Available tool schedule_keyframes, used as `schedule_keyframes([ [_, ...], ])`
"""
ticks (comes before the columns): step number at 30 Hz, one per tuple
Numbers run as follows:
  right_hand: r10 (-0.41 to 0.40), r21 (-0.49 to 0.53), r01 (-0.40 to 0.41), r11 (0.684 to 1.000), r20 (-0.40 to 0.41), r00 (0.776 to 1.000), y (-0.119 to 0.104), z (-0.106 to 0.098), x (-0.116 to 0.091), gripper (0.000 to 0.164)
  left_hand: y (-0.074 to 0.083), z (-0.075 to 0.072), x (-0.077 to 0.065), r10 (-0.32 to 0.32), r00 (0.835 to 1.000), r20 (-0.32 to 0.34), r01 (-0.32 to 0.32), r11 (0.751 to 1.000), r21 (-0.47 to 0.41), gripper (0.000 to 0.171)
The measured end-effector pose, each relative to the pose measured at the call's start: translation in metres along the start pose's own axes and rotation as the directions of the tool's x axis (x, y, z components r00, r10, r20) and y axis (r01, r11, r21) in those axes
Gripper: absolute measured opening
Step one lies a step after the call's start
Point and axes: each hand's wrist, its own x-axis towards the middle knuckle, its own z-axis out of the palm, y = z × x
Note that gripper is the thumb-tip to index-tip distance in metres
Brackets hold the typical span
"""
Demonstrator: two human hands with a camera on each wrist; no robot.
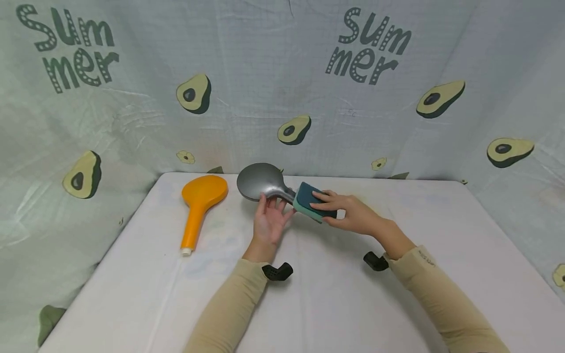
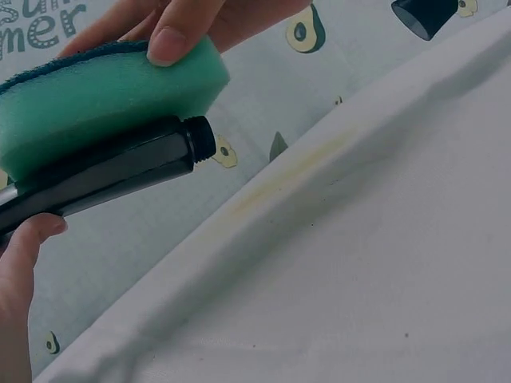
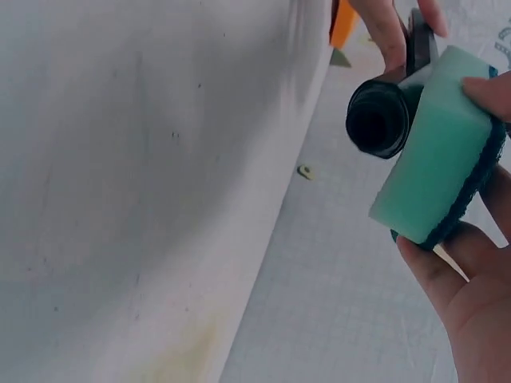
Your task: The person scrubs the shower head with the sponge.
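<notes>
A grey shower head (image 1: 260, 180) with a dark handle is held raised at the back middle of the table. My left hand (image 1: 269, 223) grips it from below near the neck, palm turned up. With fingers and thumb, my right hand (image 1: 355, 213) holds a sponge (image 1: 307, 195), its dark teal scouring side up. In the left wrist view the sponge's light green foam (image 2: 104, 104) lies along the top of the handle (image 2: 120, 166). The threaded open end (image 3: 378, 120) of the handle sticks out beside the foam in the right wrist view.
An orange shower head (image 1: 200, 201) with a white threaded end lies on the white-covered table (image 1: 326, 304), left of my left hand. Behind the table's back edge hangs a pale curtain (image 1: 247, 73) printed with avocados. Black wrist devices (image 1: 278, 271) sit at both cuffs.
</notes>
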Motion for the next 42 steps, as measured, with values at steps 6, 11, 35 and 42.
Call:
schedule_keyframes([
  [6,0.005,-0.028,-0.006,1.0,-0.036,0.999,-0.003,0.001,0.006,0.044,-0.002,-0.002,0.003,0.011,1.0,-0.021,-0.011,1.0,-0.003,0.044],
  [11,-0.065,-0.147,0.051,0.988,-0.088,0.994,-0.011,0.013,0.021,0.044,-0.01,-0.003,0.003,-0.021,1.0,-0.004,0.021,0.998,0.062,0.039],
  [35,-0.205,-0.379,0.158,0.912,-0.088,0.975,-0.017,0.025,0.008,0.046,-0.001,-0.006,0.002,-0.002,0.998,-0.069,-0.003,0.998,-0.064,0.052],
  [42,0.009,-0.242,-0.052,0.969,-0.175,0.985,-0.013,0.018,-0.001,0.044,-0.001,-0.007,0.003,-0.005,1.0,-0.017,0.003,0.992,-0.127,0.048],
])
